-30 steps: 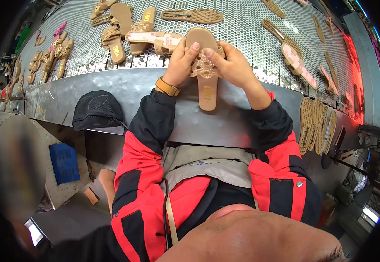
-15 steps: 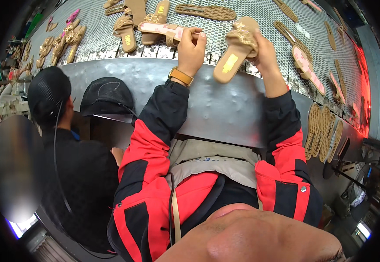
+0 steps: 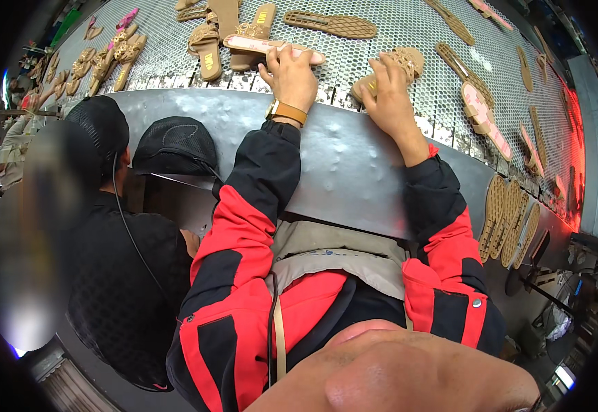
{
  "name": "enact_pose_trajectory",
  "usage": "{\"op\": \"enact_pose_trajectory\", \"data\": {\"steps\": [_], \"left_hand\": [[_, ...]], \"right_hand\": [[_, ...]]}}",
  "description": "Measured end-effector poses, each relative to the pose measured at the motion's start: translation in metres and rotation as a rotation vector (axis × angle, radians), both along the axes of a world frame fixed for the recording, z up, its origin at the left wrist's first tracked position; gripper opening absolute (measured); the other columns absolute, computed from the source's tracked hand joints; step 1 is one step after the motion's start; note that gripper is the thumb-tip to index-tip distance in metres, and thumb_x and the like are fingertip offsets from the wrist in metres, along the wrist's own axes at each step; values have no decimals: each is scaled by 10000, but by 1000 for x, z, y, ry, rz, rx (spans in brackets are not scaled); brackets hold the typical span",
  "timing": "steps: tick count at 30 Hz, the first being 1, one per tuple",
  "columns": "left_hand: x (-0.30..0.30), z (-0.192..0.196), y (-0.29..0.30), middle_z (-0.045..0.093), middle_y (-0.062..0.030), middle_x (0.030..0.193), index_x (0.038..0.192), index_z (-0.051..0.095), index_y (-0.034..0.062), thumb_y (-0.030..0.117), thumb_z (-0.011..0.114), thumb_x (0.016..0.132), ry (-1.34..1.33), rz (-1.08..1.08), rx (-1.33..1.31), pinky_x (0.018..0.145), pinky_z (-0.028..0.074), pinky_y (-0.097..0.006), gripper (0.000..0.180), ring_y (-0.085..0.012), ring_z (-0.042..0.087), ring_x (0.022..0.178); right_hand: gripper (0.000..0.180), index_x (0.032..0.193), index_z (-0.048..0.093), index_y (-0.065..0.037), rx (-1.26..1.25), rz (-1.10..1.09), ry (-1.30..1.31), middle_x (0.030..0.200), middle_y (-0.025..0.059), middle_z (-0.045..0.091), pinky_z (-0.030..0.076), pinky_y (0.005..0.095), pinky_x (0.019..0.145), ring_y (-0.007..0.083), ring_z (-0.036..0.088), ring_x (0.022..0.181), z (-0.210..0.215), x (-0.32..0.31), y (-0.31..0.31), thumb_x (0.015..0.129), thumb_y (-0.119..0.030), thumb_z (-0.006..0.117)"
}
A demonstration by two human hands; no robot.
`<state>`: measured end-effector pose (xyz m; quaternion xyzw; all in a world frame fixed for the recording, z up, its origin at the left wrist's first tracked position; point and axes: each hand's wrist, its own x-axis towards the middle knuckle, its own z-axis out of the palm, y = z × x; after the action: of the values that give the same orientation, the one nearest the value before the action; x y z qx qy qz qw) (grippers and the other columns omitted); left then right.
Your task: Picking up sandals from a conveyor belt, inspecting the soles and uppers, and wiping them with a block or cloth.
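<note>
Head view: two hands are seen apart on the mesh table (image 3: 409, 27). One pink sole (image 3: 271, 47) is gripped by the left hand (image 3: 291, 72); one tan sandal (image 3: 392, 69) is clasped by the right hand (image 3: 389, 96).

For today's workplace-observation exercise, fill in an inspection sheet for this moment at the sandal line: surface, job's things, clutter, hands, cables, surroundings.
Surface: perforated metal belt with a dented sheet-metal front.
Job's things: pink insole under the left hand; tan strapped sandal under the right hand.
Clutter: loose soles and finished sandals scattered over the belt; a stack of brown soles stands on edge at the right.
Hands: both bare, each laid on its piece; left wrist wears a tan watch strap.
Cables: a thin dark cord runs down the neighbour's back.
Surroundings: a person in black at the left; red glow at the belt's far right.
</note>
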<state>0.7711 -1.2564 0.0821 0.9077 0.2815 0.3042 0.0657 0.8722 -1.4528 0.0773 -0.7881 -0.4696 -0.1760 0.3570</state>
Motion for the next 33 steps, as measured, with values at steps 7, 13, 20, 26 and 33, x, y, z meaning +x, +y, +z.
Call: {"op": "enact_pose_trajectory", "data": {"steps": [7,13,20,26,33], "left_hand": [[-8,81,-29,701,-93,1128,981,755,85,62,564,903,-426,-386,-60,1064,409,-468,208,-265,579,1192],[13,97,-12,661,-167,1336,1312,645,-47,58,437,917,-288,-1263,-1156,1087,468,-379,459,-244,619,1232],[78,66,217,629,-314,1327,1443,465,-92,558,653,898,-168,246,-319,1097,412,-492,869,-386,632,1206],[79,22,307,652,-219,1366,1508,489,52,506,690,853,185,444,-99,1103,434,-536,822,-429,618,1266],[87,35,276,782,-140,1000,1210,729,52,207,694,889,-41,-301,-274,849,578,-446,359,-337,742,925]], "right_hand": [[899,1598,318,-42,188,145,90,1552,231,440,360,488,1203,417,423,1441,6,5,-8,853,-138,812],[390,1269,666,-34,356,259,282,1186,155,705,523,417,981,357,668,1142,4,5,-19,888,-37,748],[382,1328,637,-26,520,76,238,1202,178,689,540,393,932,343,686,1085,-5,7,-24,953,40,613],[374,1329,635,-17,465,70,188,1230,138,704,524,390,975,310,668,1130,-7,18,-31,960,37,613],[319,1287,656,4,387,61,207,1233,123,703,525,363,988,285,682,1139,-10,22,-38,975,25,593]]}}
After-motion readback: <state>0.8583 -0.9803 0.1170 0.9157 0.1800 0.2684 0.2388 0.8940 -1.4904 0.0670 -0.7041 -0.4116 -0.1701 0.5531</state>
